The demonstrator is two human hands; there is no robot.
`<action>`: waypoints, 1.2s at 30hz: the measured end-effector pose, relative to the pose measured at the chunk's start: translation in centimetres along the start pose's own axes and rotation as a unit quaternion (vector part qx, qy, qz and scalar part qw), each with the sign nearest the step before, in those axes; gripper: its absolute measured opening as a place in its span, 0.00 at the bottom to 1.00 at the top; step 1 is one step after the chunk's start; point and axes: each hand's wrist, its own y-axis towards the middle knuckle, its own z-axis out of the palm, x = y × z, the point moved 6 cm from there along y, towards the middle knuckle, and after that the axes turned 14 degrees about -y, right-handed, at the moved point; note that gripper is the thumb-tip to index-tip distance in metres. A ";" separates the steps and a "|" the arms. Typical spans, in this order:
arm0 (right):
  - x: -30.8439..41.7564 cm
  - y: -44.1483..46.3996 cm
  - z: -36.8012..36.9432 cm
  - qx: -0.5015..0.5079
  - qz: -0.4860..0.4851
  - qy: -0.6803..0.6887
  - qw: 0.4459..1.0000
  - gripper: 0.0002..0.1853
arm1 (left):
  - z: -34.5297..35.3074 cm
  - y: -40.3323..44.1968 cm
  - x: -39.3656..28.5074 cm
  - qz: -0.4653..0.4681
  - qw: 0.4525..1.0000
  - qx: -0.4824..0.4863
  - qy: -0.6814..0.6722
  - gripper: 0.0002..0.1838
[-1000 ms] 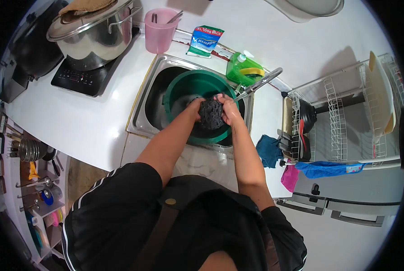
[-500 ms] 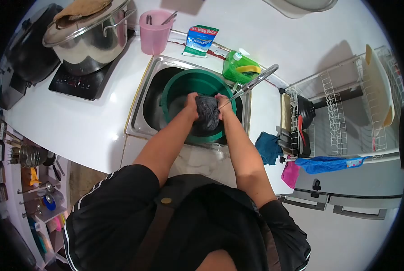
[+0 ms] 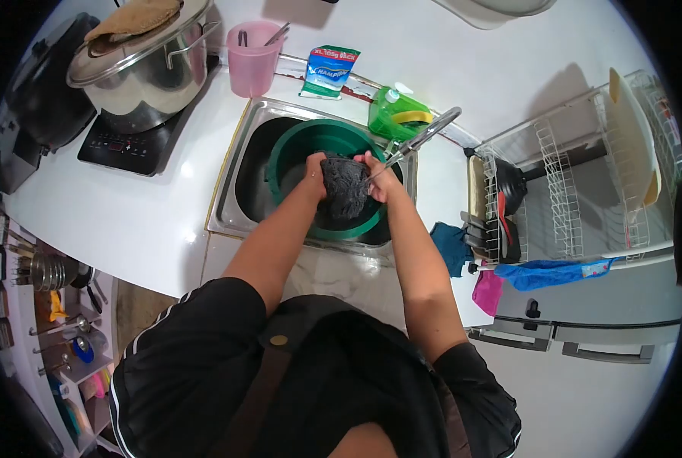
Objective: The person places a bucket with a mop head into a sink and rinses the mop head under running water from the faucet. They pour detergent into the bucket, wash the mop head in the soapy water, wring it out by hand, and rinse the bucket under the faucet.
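A wet-looking dark grey cloth [image 3: 345, 187] is stretched between both hands over a green basin [image 3: 289, 145], which sits in a steel sink [image 3: 225, 208]. My left hand [image 3: 315, 175] grips the cloth's left side. On its right side my right hand [image 3: 378, 179] holds it, fingers bent at the upper edge. The curved metal faucet [image 3: 432, 130] reaches over the basin's right rim, and its thin stream comes down by my right hand. The lower folds of the cloth hang inside the basin.
Behind the sink stand a pink cup [image 3: 252, 65], a detergent packet [image 3: 329, 72] and a green soap bottle [image 3: 394, 114]. A steel pot [image 3: 146, 84] rests on a black cooktop [image 3: 127, 145] at left. Right are a wire rack [image 3: 558, 187] and blue towel [image 3: 554, 272].
The cloth has gone from a bunched lump to a wider, opened shape. Both hands have shifted slightly, and the whole view has drifted a little.
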 end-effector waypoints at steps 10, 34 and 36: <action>2.2 -1.3 -1.4 -0.221 -0.232 -0.400 0.859 0.28 | 0.3 -0.9 -1.0 0.124 0.980 -0.103 0.116 0.42; -2.7 2.7 1.3 -0.315 -0.061 -0.429 0.845 0.23 | -2.2 2.9 3.3 -0.068 0.997 0.017 0.031 0.13; -4.5 5.5 -0.4 -0.217 -0.069 -0.158 0.961 0.29 | -0.6 0.7 2.9 -0.054 0.996 -0.009 0.064 0.17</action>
